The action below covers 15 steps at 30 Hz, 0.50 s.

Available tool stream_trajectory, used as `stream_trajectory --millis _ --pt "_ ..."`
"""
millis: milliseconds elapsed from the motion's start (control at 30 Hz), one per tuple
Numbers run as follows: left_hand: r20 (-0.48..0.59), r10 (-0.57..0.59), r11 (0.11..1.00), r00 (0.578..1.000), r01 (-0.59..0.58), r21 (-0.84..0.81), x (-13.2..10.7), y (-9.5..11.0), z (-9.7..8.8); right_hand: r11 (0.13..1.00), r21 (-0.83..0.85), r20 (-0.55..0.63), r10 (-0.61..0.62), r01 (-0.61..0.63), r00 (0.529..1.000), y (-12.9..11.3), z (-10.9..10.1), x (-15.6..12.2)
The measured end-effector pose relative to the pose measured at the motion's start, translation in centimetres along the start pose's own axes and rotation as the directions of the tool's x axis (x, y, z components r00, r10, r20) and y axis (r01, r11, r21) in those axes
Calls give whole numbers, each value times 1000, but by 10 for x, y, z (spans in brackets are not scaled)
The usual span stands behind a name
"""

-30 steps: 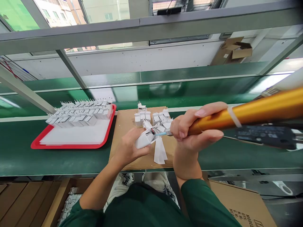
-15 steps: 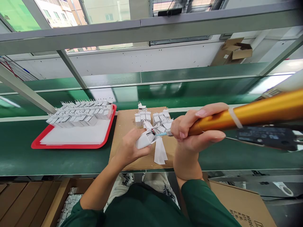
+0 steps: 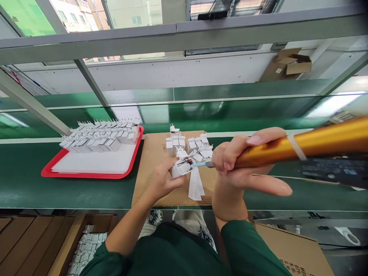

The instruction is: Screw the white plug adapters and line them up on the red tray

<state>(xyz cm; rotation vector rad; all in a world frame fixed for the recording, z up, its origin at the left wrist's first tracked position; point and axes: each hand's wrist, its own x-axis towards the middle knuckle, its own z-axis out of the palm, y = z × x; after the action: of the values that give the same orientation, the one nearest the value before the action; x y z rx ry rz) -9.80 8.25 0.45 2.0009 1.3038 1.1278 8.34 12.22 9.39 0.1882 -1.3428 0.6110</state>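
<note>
My left hand (image 3: 161, 180) is closed round a small white charger housing (image 3: 181, 168), open side facing right, with red wires showing inside. My right hand (image 3: 244, 165) grips a long gold tool (image 3: 301, 143) whose thin blue tip (image 3: 199, 164) reaches into the housing. The thumb of my right hand sticks out below the barrel. Both hands hover over a brown cardboard sheet (image 3: 155, 153) on the green belt. A cluster of white charger housings (image 3: 192, 143) stands on the sheet just behind the hands. A white paper strip (image 3: 196, 186) lies under them.
A red tray (image 3: 92, 174) with a white pad and rows of white chargers (image 3: 97, 136) sits to the left on the green conveyor (image 3: 57, 191). Cardboard boxes stand below the table edge, one at the left (image 3: 83, 249) holding white parts, another at the right (image 3: 299, 249). A dark device (image 3: 333, 170) hangs under the gold tool.
The view shifted slightly. My right thumb has lifted off the gold barrel and now points outward. The left hand has turned the housing a little, and the tool tip stays in it.
</note>
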Motion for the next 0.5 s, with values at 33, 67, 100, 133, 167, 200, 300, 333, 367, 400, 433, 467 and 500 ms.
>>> stream_trajectory --millis 33,67,100,133,167,200,300,333,367,400,433,467,500 --pt "12 -33 995 999 34 -94 0 -4 7 1000 4 -2 6 -6 1000 -1 1 0" --pt "26 -57 979 998 61 -196 0 -8 15 1000 11 -2 13 -13 1000 -1 1 -1" --pt "40 -74 952 996 83 -293 0 -10 22 1000 17 -6 20 -20 1000 -2 2 -2" --pt "51 -86 921 995 99 -376 0 -11 29 1000 17 -12 27 -27 1000 -2 2 -3" --pt "59 -93 892 994 110 -438 0 -11 34 1000 11 -19 28 -28 999 -2 2 -3" --pt "67 -96 871 993 117 -476 1 -11 38 1000 0 -26 28 -28 999 -2 2 -4" --pt "75 -88 852 993 114 -511 4 -5 43 999 -31 -25 26 -27 999 -2 0 -4" --pt "73 -82 854 994 108 -509 5 -3 44 999 -34 -21 25 -26 999 -2 0 -4" --pt "71 -78 858 994 104 -503 5 -1 44 999 -36 -18 26 -26 999 -2 0 -4" --pt "66 -77 864 995 100 -493 6 1 43 999 -39 -19 28 -28 999 -2 0 -3" --pt "66 -77 871 995 99 -481 7 2 44 998 -44 -24 31 -32 999 -2 1 -3" --pt "68 -78 877 995 101 -471 8 2 44 998 -53 -34 34 -35 999 -2 2 -3" --pt "73 -80 879 994 105 -465 8 3 45 997 -61 -48 34 -37 998 -2 3 -4"
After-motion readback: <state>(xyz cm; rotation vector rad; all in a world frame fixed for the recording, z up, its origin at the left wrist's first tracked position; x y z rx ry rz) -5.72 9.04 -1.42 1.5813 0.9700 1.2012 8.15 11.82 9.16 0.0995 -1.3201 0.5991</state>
